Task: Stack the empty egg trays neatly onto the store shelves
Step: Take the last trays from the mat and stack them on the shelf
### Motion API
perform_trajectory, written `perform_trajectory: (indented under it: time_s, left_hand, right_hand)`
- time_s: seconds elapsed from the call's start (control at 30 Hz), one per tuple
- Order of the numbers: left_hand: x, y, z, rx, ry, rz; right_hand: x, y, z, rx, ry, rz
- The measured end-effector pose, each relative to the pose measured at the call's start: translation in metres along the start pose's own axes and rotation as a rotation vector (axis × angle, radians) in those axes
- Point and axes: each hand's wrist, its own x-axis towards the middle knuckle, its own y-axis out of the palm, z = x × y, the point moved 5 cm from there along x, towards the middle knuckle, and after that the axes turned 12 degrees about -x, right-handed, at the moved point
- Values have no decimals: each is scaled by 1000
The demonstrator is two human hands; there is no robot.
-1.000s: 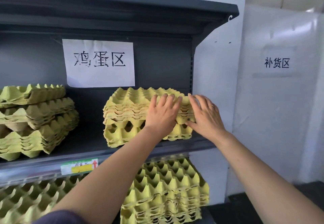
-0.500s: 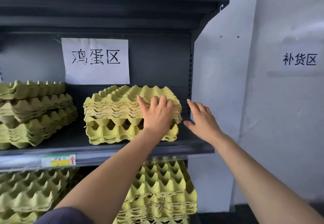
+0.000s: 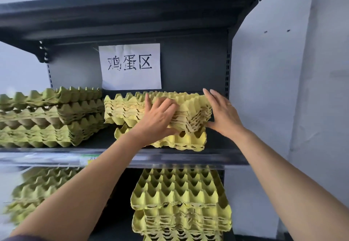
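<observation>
A stack of yellow egg trays [image 3: 124, 109] sits on the dark middle shelf [image 3: 188, 158], right of centre. Its upper trays are shifted left and tilted over one bottom tray [image 3: 188, 140]. My left hand [image 3: 160, 118] grips the front edge of the upper trays, thumb under them. My right hand [image 3: 222, 114] lies flat against the stack's right side, fingers spread, a ring on one finger.
A greener tray stack [image 3: 47, 116] fills the shelf's left side, close to the yellow one. Below stand more stacks: yellow [image 3: 179, 203] at right, green [image 3: 37, 189] at left. A paper sign [image 3: 130, 67] hangs on the back panel. The shelf's right upright [image 3: 227, 74] stands beside my right hand.
My right hand has come in from the side and now presses the stack's right edge. The upper trays have slid left and tilted. The camera has swung right and closer.
</observation>
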Motion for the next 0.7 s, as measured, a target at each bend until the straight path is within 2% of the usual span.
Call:
perform_trajectory:
  time_s: [0.17, 0.37, 0.5, 0.6, 0.7]
  left_hand:
    - [-24, -9, 14, 40, 2, 24]
    - [-30, -12, 17, 118, -22, 104]
    - [-31, -18, 20, 132, 58, 17]
    - [-30, -35, 30, 106, 77, -98]
    - [-33, -44, 45, 110, 79, -127]
  right_hand:
    - [18, 12, 34, -81, -171, 66]
    - [31, 25, 40, -127, -206, 123]
    - [30, 19, 47, -163, -161, -1]
    - [38, -9, 52, -168, -142, -143]
    - [37, -34, 59, -266, -153, -210]
